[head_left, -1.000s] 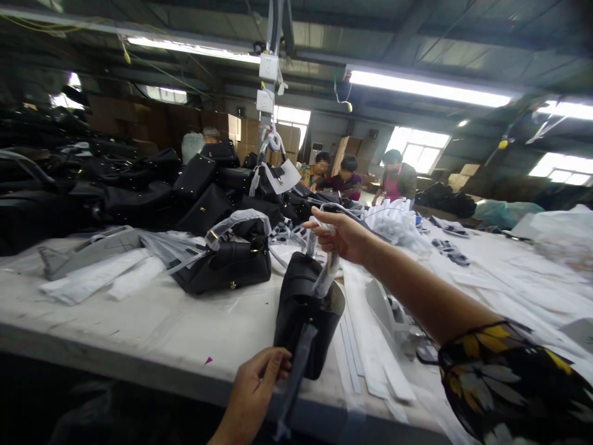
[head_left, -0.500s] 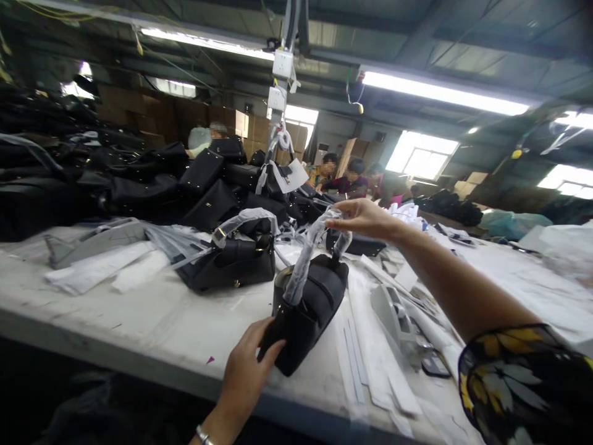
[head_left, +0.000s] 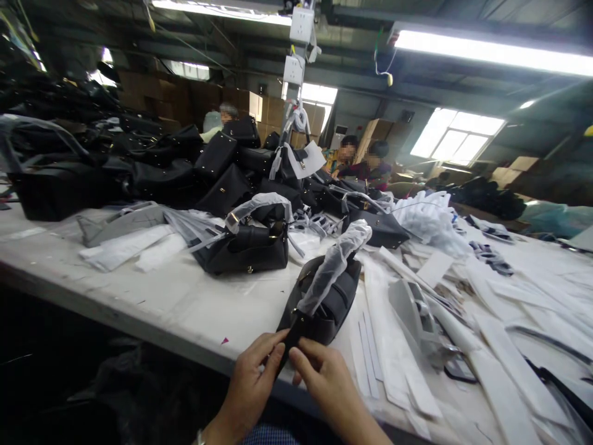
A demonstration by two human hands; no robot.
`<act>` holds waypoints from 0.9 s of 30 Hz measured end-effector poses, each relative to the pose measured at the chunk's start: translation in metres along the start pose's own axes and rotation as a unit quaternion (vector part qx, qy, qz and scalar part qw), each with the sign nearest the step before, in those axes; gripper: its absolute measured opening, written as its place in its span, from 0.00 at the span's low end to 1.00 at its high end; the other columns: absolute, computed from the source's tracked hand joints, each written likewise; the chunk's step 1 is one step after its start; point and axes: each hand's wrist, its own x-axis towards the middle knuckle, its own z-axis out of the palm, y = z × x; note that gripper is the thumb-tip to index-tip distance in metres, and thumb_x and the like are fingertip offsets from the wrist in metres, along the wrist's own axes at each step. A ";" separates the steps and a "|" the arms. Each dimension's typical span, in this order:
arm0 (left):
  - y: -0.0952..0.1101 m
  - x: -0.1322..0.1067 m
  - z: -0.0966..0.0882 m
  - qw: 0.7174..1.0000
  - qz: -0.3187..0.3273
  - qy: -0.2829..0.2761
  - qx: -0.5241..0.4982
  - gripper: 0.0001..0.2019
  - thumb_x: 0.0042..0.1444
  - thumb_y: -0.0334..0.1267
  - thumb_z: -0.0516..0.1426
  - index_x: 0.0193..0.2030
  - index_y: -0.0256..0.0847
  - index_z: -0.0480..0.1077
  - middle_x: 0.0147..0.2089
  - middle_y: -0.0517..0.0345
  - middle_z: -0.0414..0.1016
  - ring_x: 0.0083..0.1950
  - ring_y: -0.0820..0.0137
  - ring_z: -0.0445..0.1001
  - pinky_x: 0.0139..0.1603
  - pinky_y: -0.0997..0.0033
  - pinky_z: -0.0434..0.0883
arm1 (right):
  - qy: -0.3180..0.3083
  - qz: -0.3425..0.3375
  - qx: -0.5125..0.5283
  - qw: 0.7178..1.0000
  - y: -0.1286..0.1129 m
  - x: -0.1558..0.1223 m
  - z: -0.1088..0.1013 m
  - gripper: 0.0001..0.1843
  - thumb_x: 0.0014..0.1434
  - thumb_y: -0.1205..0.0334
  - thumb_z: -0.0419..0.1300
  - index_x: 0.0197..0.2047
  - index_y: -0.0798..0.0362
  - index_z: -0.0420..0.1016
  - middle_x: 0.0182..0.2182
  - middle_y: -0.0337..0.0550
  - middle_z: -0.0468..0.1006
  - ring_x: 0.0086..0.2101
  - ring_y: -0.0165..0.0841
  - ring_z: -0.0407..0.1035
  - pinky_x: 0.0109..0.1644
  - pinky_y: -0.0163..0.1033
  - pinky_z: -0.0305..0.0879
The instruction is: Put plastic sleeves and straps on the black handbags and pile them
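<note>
A black handbag (head_left: pixel 324 303) rests on the white table near its front edge, its handle (head_left: pixel 331 269) wrapped in clear plastic and standing up. My left hand (head_left: pixel 257 374) pinches the near end of the bag between thumb and fingers. Close beside it, my right hand (head_left: pixel 322 377) grips the same end from the right, thumb near the left thumb. Both hands hide part of that end panel. To the left, a second black handbag (head_left: pixel 248 250) with a plastic-wrapped handle sits on the table.
Black bags (head_left: pixel 227 185) are heaped along the back. White paper strips (head_left: pixel 382 346), a grey tape dispenser (head_left: pixel 417 315) and a dark phone-like object (head_left: pixel 458 369) lie to the right. A post with socket boxes (head_left: pixel 301 25) rises behind. Co-workers (head_left: pixel 377 162) are in the background.
My right hand has let go of the wrapped handle and come down to the bag's near end beside my left hand. The view has shifted, showing more table at the right.
</note>
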 end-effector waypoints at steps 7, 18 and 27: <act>-0.022 0.079 -0.054 0.965 0.031 -0.034 0.257 0.18 0.68 0.44 0.47 0.48 0.40 0.76 0.40 0.54 0.81 0.38 0.68 0.79 0.41 0.72 0.75 | 0.090 0.029 0.099 0.991 0.016 0.013 0.025 0.21 0.58 0.47 0.61 0.28 0.58 0.77 0.21 0.38 0.70 0.22 0.26 0.61 0.26 0.31 0.56; -0.076 0.202 -0.024 0.861 0.013 -0.118 0.494 0.15 0.63 0.41 0.57 0.54 0.37 0.69 0.54 0.50 0.73 0.50 0.62 0.74 0.50 0.53 0.74 | 0.114 0.056 0.173 0.977 0.045 0.007 0.026 0.32 0.47 0.32 0.63 0.27 0.58 0.73 0.15 0.33 0.61 0.16 0.24 0.57 0.21 0.30 0.49; -0.072 0.215 -0.022 0.825 0.012 -0.134 0.548 0.16 0.63 0.41 0.57 0.55 0.38 0.68 0.54 0.49 0.72 0.50 0.62 0.74 0.49 0.54 0.74 | 0.103 0.033 0.184 0.977 0.038 0.005 0.024 0.29 0.50 0.36 0.64 0.22 0.56 0.68 0.16 0.33 0.60 0.17 0.25 0.58 0.21 0.31 0.50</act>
